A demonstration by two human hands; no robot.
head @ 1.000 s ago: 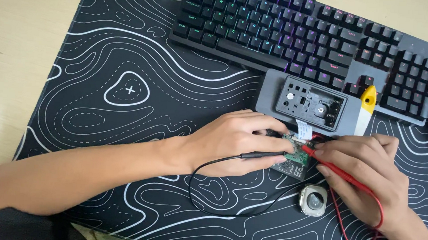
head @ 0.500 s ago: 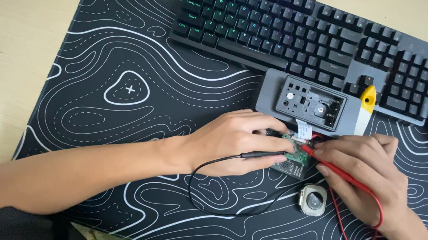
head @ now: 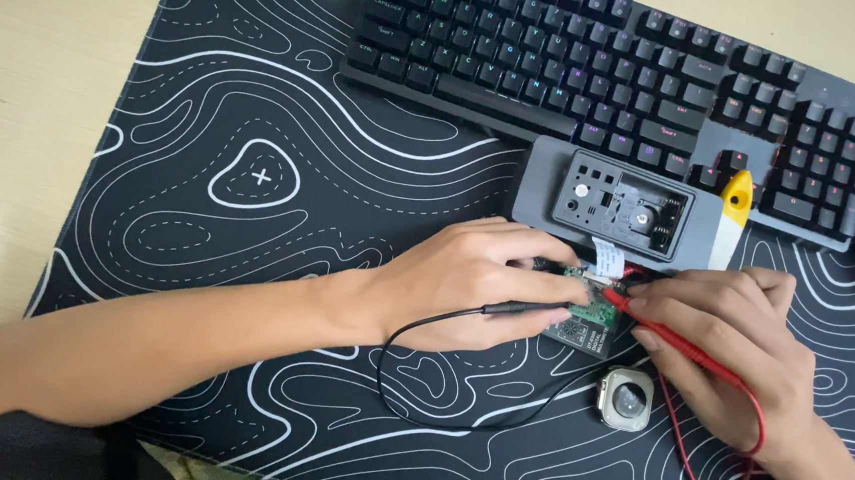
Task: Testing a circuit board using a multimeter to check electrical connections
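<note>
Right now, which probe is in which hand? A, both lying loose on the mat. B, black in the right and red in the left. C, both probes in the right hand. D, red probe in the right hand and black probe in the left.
D: the right hand grips the red probe and the left hand the black probe, both tips at the small green circuit board.

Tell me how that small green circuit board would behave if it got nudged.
The green circuit board looks thin and light, so it would probably slide easily on the mat. The white ribbon cable likely tethers it. Exposed components suggest it is fragile.
</note>
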